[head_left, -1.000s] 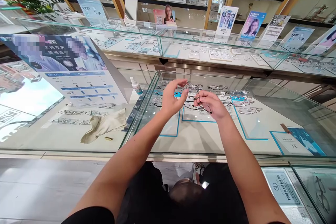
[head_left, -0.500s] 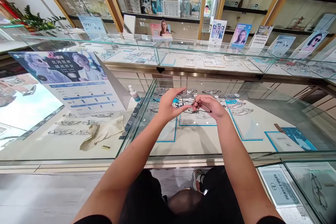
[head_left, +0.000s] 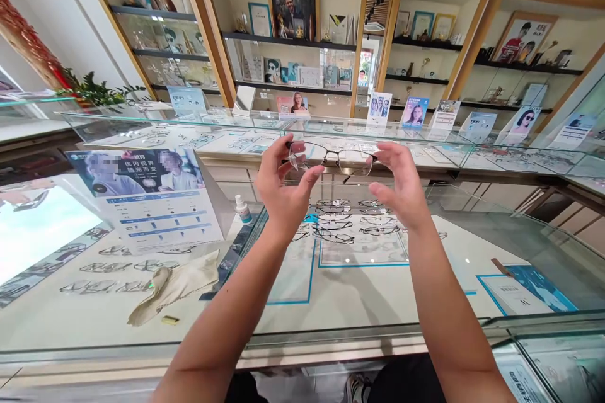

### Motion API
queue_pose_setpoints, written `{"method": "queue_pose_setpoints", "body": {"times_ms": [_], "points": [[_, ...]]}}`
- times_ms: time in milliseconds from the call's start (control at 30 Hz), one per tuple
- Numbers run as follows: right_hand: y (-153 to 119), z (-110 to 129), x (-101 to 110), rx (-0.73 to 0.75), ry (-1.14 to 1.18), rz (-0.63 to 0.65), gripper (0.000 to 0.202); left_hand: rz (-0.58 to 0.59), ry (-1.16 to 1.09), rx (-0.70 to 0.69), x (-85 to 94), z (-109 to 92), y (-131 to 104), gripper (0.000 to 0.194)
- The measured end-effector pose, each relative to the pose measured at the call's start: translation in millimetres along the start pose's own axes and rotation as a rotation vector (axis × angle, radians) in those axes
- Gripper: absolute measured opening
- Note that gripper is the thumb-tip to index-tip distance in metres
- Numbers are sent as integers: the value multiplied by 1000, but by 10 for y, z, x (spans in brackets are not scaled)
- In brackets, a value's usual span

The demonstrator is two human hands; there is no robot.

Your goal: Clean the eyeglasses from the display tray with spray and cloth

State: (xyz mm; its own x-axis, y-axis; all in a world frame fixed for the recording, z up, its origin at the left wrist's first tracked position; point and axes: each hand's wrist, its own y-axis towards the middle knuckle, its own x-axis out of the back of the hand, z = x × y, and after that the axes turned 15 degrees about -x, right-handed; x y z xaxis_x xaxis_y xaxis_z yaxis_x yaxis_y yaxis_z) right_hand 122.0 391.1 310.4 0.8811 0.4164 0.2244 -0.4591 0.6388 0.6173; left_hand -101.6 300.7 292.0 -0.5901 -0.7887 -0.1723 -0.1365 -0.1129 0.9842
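Observation:
A pair of thin dark-framed glasses [head_left: 331,155] is held up above the glass display case, its lenses facing forward. My left hand [head_left: 286,186] grips the left end of the frame, fingers behind it and thumb near the lower edge of the lens. My right hand [head_left: 401,184] is at the right end, its fingertips touching the frame by the hinge, the thumb apart below. Under the glass, between my forearms, lie rows of glasses [head_left: 333,223] on a blue-edged tray [head_left: 363,264].
At left on the counter stand a folded sign [head_left: 161,214] and a spray bottle [head_left: 242,209], with a beige cloth [head_left: 177,283] and a small yellowish piece [head_left: 170,320] nearer me. A second glass case [head_left: 331,129] with upright cards crosses behind, before wall shelves.
Both hands have risen and moved apart, and the glasses are now raised and spread level between them. The view has tilted up, showing more of the shelves.

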Motion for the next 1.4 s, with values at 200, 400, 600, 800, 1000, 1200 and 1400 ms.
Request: {"method": "queue_pose_setpoints", "body": {"times_ms": [200, 400, 600, 800, 1000, 1200, 1400], "points": [[95, 331, -106, 42, -65, -132, 56, -106, -7, 36, -182, -202, 277, 60], [26, 348, -189, 3, -187, -252, 42, -25, -2, 130, -122, -124, 210, 63], [31, 323, -210, -25, -239, -267, 47, 3, 9, 145, -139, -51, 138, 64], [67, 251, -275, -71, -68, -242, 50, 8, 14, 92, -181, -6, 108, 58], [102, 157, -278, -54, -16, -180, 50, 57, 29, 83, -172, 55, 84, 65], [130, 154, -258, -12, -55, -208, 49, 69, -5, 31, -153, 90, 100, 68], [158, 94, -215, -11, -95, -169, 48, 92, 71, 24, -151, 5, 124, 69]]}}
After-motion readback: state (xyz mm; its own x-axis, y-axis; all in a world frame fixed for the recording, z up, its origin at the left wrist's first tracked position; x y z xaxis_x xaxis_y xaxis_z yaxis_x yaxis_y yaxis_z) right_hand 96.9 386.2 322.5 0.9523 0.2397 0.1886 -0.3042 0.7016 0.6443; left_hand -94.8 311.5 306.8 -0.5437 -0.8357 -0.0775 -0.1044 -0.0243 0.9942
